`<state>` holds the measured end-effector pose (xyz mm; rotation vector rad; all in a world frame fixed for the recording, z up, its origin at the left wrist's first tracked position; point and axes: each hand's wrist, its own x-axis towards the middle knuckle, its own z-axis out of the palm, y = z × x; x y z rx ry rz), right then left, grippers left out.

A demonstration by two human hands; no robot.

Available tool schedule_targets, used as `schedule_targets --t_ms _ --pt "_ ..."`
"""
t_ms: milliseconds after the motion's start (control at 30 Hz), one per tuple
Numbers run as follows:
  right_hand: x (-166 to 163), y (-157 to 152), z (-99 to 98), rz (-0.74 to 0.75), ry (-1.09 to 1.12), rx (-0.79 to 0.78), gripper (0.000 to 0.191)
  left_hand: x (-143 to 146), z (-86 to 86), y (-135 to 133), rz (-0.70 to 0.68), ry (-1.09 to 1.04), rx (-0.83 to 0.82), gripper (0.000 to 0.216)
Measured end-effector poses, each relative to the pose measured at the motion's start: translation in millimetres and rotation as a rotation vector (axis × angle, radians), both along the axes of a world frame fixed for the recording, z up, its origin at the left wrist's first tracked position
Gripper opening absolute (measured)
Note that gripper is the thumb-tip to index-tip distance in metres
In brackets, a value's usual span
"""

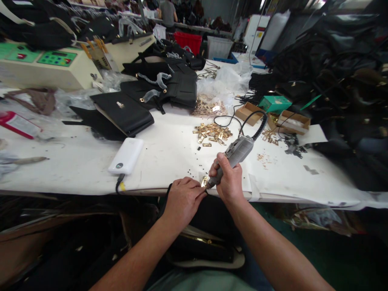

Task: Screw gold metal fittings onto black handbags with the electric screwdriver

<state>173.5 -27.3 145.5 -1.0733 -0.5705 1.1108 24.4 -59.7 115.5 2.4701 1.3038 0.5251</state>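
My right hand is wrapped around a grey electric screwdriver, whose cable loops up from its back end. The tool's tip points down and left, at a small gold metal plate by the table's front edge. Beside that tip, my left hand is closed, its fingertips pressing on the edge of a black bag next to the gold plate. The bag hangs over my lap, with a gold zipper showing in its opening. My left fingers partly hide what they grip.
On the white table lie a white power bank, a heap of gold clasps and several tiny black screws. Black bags lie behind to the left. Small cardboard boxes stand to the right, near piled dark bags.
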Motion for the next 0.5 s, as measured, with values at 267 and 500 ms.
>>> schedule_targets --t_ms 267,500 --pt "-0.3 -1.2 -0.6 0.014 -0.026 -0.005 0.04 1.0 1.8 -0.2 0.017 0.001 -0.025 0.011" --pt "3.9 3.5 3.2 -0.017 -0.041 0.017 0.038 1.0 1.0 -0.8 -0.008 0.006 -0.006 0.012"
